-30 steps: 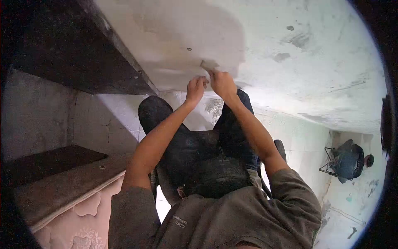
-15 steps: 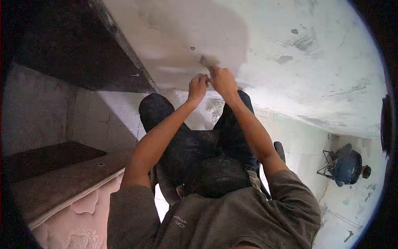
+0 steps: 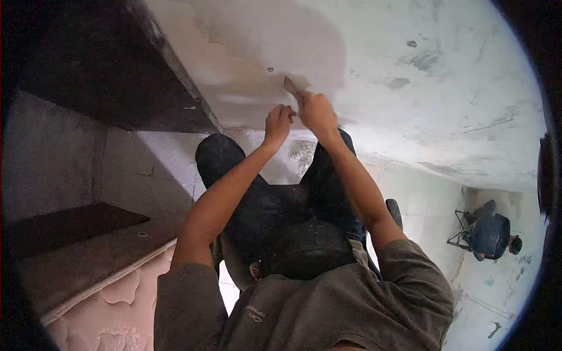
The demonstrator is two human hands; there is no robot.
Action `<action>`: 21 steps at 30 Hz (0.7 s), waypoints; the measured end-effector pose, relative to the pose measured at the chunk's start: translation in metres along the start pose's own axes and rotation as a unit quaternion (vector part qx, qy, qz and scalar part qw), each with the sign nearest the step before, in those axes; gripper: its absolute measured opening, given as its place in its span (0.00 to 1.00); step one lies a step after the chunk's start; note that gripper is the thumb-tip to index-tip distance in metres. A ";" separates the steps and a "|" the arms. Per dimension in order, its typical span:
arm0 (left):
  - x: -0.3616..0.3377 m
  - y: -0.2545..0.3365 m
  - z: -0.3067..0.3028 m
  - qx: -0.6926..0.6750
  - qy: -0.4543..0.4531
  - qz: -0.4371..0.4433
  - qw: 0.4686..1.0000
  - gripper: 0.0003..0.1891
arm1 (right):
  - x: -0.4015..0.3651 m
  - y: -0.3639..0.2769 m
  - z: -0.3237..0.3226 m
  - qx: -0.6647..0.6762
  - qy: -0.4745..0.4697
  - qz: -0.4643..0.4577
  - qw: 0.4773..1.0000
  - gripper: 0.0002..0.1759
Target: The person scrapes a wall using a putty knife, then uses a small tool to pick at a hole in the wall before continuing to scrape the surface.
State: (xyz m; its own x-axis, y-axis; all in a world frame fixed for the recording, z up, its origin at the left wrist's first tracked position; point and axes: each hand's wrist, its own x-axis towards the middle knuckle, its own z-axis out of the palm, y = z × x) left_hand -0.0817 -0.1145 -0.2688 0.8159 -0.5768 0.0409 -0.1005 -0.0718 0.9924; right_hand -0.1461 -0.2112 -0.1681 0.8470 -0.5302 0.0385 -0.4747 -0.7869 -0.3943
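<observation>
My right hand [image 3: 318, 112] is closed around a putty knife [image 3: 292, 86], whose thin blade points up and left against the pale wall [image 3: 374, 105]. Beside it, a little lower, my left hand [image 3: 277, 124] hovers with its fingers curled together; whatever they may pinch is too small to make out. A darker, smoother patch of wall surrounds the blade, and a small hole [image 3: 270, 69] shows just to its upper left.
A dark wooden panel [image 3: 117, 70] borders the wall at left. Below it lie a brown board [image 3: 105, 245] and a pink quilted mattress [image 3: 111, 304]. My knees flank the work area. At far right another person [image 3: 492, 237] sits on a folding stool [image 3: 461, 229].
The putty knife's blade has turned slightly and shows more clearly. My hands stay in nearly the same place. The person at far right has shifted posture a little.
</observation>
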 end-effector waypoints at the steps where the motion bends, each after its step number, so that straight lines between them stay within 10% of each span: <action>1: 0.002 -0.003 0.001 -0.028 0.001 -0.020 0.999 0.19 | 0.000 -0.006 -0.004 0.000 -0.001 -0.006 1.000 0.13; 21: -0.002 0.003 -0.001 -0.065 0.005 -0.034 0.997 0.19 | -0.001 -0.014 -0.019 -0.023 0.030 0.014 0.999 0.13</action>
State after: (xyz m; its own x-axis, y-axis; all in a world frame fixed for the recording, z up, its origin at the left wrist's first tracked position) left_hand -0.0831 -0.1124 -0.2655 0.8243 -0.5655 -0.0267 0.0295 -0.0041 0.9996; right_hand -0.1446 -0.2057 -0.1448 0.8179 -0.5693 0.0834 -0.5099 -0.7843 -0.3533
